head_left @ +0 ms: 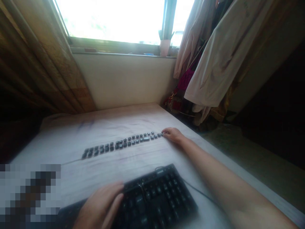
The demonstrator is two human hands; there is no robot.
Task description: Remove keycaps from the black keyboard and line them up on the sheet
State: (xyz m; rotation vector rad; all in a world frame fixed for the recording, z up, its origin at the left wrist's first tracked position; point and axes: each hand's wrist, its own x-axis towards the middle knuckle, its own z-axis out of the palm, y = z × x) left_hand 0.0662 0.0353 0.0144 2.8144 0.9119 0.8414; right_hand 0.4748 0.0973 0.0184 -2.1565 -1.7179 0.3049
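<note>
A black computer keyboard (157, 200) lies near me on a white cloth-covered table (71, 133). My left hand (100, 206) rests flat on the keyboard's left part, fingers stretched over the keys. Farther away, a long row of loose black keycaps (121, 143) runs across the cloth. My right hand (172, 134) reaches out to the right end of that row, fingers curled down and touching the last keycap; whether it grips one is unclear.
The keyboard's thin cable (202, 194) trails right under my forearm. A wall and bright window (111, 19) stand behind the table, with a pink cup (165, 47) on the sill. Clothes (221, 60) hang at the right, curtains (35, 63) at the left.
</note>
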